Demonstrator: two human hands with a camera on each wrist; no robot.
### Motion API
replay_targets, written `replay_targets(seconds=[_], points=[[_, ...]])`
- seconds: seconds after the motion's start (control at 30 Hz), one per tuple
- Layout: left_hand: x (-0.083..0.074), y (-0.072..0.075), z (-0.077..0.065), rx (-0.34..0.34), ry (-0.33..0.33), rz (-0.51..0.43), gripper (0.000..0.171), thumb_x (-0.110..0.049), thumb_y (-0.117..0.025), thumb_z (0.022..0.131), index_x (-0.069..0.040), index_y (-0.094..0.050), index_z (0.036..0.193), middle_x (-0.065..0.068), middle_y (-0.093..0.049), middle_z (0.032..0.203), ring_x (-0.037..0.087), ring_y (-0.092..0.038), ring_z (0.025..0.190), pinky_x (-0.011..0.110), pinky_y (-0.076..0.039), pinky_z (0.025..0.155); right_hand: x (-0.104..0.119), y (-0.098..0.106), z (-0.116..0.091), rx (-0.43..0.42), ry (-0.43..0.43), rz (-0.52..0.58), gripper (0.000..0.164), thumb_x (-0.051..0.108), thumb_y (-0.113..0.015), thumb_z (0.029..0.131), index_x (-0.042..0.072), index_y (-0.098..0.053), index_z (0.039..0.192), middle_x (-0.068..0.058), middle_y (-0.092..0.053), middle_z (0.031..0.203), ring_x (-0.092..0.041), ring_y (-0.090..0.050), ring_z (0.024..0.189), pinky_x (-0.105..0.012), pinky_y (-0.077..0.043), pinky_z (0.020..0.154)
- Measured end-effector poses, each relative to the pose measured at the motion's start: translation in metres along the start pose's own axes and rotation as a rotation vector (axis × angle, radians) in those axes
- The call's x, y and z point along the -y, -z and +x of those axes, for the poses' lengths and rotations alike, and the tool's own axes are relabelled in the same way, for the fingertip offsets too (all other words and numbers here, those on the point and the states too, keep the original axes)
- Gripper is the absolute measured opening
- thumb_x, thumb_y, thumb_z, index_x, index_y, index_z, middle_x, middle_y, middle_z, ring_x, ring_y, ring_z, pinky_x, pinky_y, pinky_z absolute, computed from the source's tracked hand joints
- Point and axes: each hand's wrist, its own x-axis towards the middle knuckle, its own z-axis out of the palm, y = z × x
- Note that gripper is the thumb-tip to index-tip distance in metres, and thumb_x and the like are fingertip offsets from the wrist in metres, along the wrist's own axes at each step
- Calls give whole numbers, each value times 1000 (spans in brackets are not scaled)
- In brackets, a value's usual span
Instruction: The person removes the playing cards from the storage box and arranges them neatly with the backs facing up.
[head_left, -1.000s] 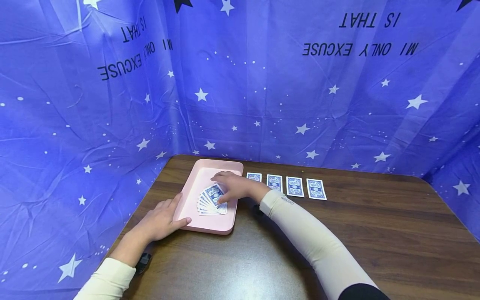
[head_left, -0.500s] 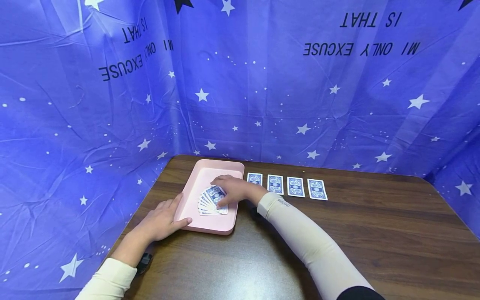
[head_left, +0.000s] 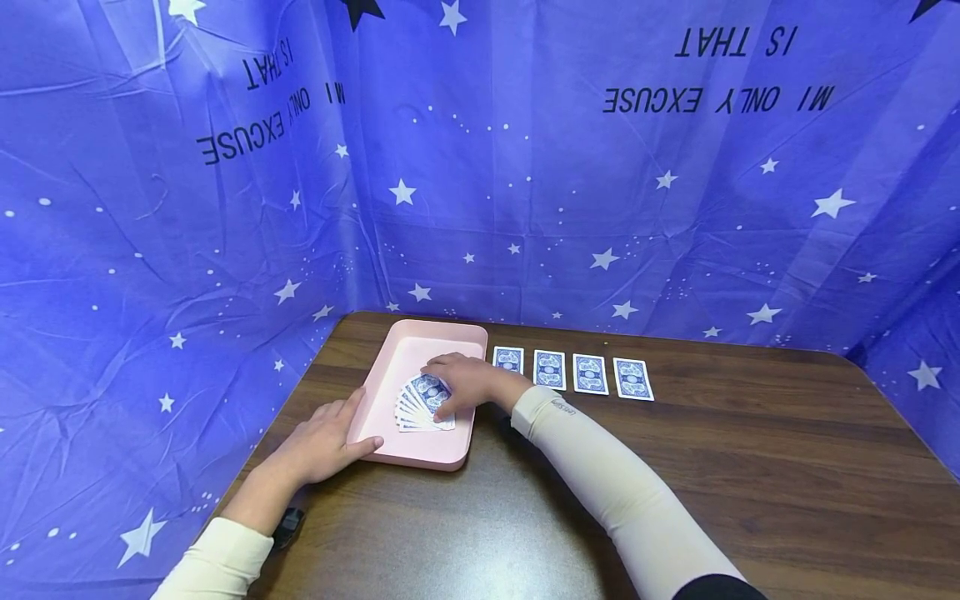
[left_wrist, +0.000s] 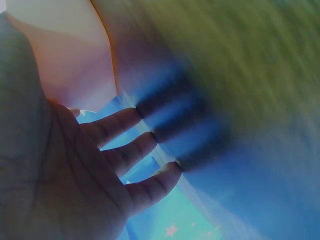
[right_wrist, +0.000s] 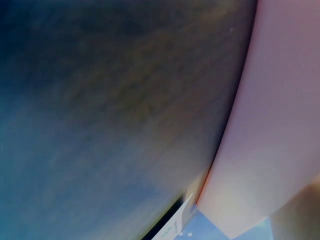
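Note:
A pink tray (head_left: 405, 333) stands at the table's left side, with a fan of blue-backed playing cards (head_left: 414, 415) face down in it. My right hand (head_left: 467, 382) reaches over the tray's right wall and pinches the top playing card (head_left: 431, 390), thumb at its near end and fingers at its far end. My left hand (head_left: 322, 437) rests against the tray's left side, thumb along the near corner. In the left wrist view, the left hand's fingers (left_wrist: 152, 192) are straight and spread beside the tray. The right wrist view shows the tray's outer wall (right_wrist: 265, 125) but no fingers.
Several face-down cards (head_left: 590, 375) lie in a row on the brown wooden table (head_left: 712, 467), right of the tray. A blue curtain (head_left: 570, 208) with white stars surrounds the table's back and sides.
The right hand has shifted slightly toward me over the fan, its thumb now lower on the top card. The left hand and the tray have stayed in place.

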Motion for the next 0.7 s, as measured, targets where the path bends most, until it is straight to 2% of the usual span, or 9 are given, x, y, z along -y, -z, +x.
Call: replay_targets(seconds=[0.37,0.57,0.7], points=[[-1,2,0,-3,3,-2,95,-62,-58,91,4,-26,153,30,-50,137,48,-48,125,64,-42,93,3,1,-1,-14,-19,-9,87,52,-78,79,18,-43,151,-6,-43,151,-22,-37,140,-39,-32,112],[-2,4,-1,11,8,-6,96,-62,-57,91,4,-26,153,29,-49,138,48,-47,126,64,-42,95,2,-1,-2,-43,-12,25,89,52,-80,78,16,-44,150,-8,-47,142,-19,-47,126,-34,-38,106],[-2,3,0,11,10,-6,96,-63,-57,91,4,-27,153,29,-49,139,48,-46,126,64,-41,95,1,-1,-3,-59,-8,41,90,52,-80,77,13,-45,150,-8,-47,136,-17,-49,118,-30,-39,104]])
